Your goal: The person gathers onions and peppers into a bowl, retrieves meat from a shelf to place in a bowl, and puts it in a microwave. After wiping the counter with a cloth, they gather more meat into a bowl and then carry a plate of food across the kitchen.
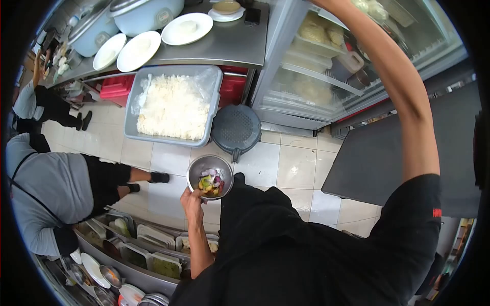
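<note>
Pinching the rim (188, 179), probably the surest hold, the left hand (192, 205) is supporting a stiff, seemingly light metal bowl (230, 178); the right hand (326, 2) is showing too little to tell.

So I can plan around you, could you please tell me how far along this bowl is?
Looks done: cut pieces are in the bowl.
In hand: the left hand holds the bowl; the right arm stretches toward the fridge.
Left: the pieces look unmixed; whether more work remains cannot be told.
</note>
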A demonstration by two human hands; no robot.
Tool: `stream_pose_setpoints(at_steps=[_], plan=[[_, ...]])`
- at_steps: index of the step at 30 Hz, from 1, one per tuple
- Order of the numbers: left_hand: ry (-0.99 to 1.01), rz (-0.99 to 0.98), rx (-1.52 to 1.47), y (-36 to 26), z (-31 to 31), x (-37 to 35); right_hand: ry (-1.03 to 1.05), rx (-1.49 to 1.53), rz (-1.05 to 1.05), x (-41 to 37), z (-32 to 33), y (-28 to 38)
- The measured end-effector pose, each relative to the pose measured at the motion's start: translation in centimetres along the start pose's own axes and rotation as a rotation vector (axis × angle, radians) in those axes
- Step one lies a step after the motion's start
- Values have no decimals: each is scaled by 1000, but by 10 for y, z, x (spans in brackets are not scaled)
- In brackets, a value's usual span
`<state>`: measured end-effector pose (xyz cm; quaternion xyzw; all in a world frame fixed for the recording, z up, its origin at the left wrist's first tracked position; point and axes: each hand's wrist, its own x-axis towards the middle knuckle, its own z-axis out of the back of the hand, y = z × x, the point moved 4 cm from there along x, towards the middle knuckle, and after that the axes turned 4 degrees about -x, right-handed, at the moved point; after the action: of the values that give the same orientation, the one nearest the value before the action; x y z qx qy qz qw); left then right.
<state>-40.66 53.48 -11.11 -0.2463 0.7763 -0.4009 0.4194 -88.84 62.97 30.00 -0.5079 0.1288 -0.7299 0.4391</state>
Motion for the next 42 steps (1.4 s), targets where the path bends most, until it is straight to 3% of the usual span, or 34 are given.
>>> stream_pose_setpoints(at_steps=[2, 6, 8, 10, 19, 21, 24, 26, 27, 29, 33, 34, 38, 40, 41, 42], plan=[[-19, 25, -8, 6, -5, 6, 60, 98, 114, -18, 36, 12], [33, 64, 71, 14, -26, 39, 133, 163, -37, -46, 126, 34], [52, 85, 98, 15, -33, 53, 363, 171, -123, -56, 153, 37], [56, 78, 134, 9, -40, 64, 150, 109, -30, -75, 168, 40], [208, 115, 296, -15, -105, 97, -61, -40, -308, -170, 262, 26], [271, 158, 320, -21, -137, 102, -74, 6, -354, -200, 269, 7], [364, 248, 287, -13, -169, 113, -332, -7, -578, -233, 281, -15], [411, 263, 304, -11, -195, 117, -440, -111, -852, -241, 286, -23], [431, 281, 316, -10, -207, 117, -390, -93, -1096, -252, 286, -31], [505, 253, 329, 4, -224, 123, -407, -218, -1229, -281, 302, -34], [652, 316, 358, 25, -261, 117, -619, -220, -1298, -344, 335, -51], [619, 369, 401, 24, -286, 120, -596, -248, -1324, -339, 307, -87], [702, 395, 450, 48, -303, 118, -663, -324, -1374, -383, 339, -72], [755, 403, 445, 58, -312, 112, -617, -433, -1359, -385, 334, -54], [700, 457, 466, 58, -333, 117, -512, -475, -1323, -362, 287, -87], [679, 453, 474, 63, -336, 120, -435, -541, -1229, -356, 269, -76]])
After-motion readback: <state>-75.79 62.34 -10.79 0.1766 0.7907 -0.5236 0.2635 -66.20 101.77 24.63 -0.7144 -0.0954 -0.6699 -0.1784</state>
